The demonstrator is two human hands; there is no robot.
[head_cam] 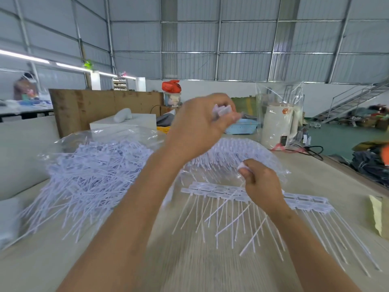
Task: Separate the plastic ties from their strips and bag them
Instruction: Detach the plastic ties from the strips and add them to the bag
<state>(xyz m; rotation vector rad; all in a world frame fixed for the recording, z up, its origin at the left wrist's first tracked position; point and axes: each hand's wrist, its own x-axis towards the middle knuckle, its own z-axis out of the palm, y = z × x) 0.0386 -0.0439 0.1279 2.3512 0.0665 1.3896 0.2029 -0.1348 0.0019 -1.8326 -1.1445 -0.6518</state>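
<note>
Left hand (202, 121) raised above strip (252, 197), pinching detached ties (223, 110). Right hand (261, 182) directly over strip on surface (189, 260), pinching one tie head. Strip axis runs L-R; tails toward body. Right hand nearer.

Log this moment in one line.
left hand: holds ties | right hand: pinches tie head | strips: on table

loose white ties (88, 175): heaped on bag | strips (221, 191): flat, uncut
</note>
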